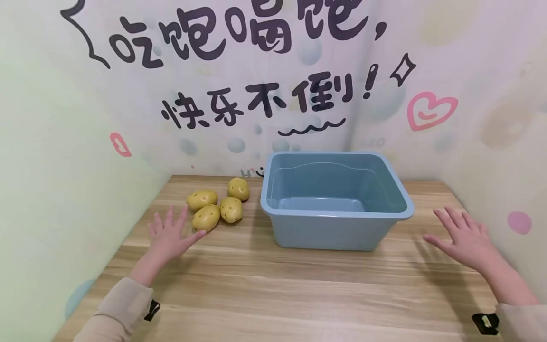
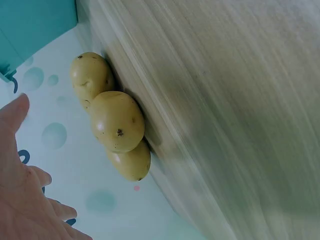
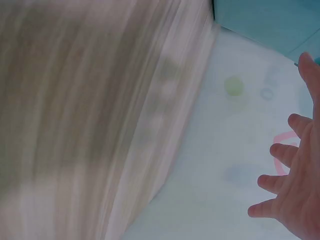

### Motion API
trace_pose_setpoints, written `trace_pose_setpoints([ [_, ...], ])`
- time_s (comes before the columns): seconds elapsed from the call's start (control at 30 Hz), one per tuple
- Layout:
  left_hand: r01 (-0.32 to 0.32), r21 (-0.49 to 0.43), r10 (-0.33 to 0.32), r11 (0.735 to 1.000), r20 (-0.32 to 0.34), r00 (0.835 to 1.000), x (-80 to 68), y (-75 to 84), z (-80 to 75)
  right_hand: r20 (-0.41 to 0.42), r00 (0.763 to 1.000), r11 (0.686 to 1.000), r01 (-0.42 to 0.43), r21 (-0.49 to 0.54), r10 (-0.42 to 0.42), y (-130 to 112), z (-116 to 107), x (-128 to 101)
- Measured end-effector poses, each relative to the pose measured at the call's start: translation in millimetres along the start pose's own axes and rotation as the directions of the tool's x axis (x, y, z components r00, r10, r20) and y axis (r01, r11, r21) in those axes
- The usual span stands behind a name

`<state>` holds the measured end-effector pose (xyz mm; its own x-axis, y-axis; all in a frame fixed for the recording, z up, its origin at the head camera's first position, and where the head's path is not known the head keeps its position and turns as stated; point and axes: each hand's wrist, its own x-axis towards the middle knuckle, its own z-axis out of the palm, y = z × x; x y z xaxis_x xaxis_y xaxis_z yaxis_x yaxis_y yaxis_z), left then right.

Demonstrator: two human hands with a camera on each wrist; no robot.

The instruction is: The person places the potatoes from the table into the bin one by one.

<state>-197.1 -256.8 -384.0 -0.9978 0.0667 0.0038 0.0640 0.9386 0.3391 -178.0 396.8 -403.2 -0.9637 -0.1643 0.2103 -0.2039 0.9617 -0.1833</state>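
Several yellow potatoes (image 1: 206,218) lie grouped on the left part of the table, and the left wrist view shows potatoes (image 2: 118,121) overlapping one another. My left hand (image 1: 169,236) is spread just in front of them, fingers apart, holding nothing. A blue plastic bin (image 1: 325,232) stands upright at the back, right of the potatoes, with its inside bare. To the right of the bin my right hand (image 1: 466,241) hovers above the table with spread fingers and nothing in it. In the right wrist view its fingers (image 3: 285,154) are stretched out.
The wood-grain table (image 1: 273,294) meets a printed wall covering (image 1: 239,114) with dark lettering at its back edge. Similar pale coverings rise along the left and right sides. Dark straps (image 1: 152,309) show at both sleeves.
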Motion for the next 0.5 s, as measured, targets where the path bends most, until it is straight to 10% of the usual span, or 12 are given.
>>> trace_pose_setpoints([
  [0.5, -0.011, -0.082, 0.013, 0.997, 0.024, 1.000, 7.1, -4.5, 2.3, -0.082, 0.994, 0.997, 0.079, 0.010, -0.078, 2.1, -16.9, 25.0],
])
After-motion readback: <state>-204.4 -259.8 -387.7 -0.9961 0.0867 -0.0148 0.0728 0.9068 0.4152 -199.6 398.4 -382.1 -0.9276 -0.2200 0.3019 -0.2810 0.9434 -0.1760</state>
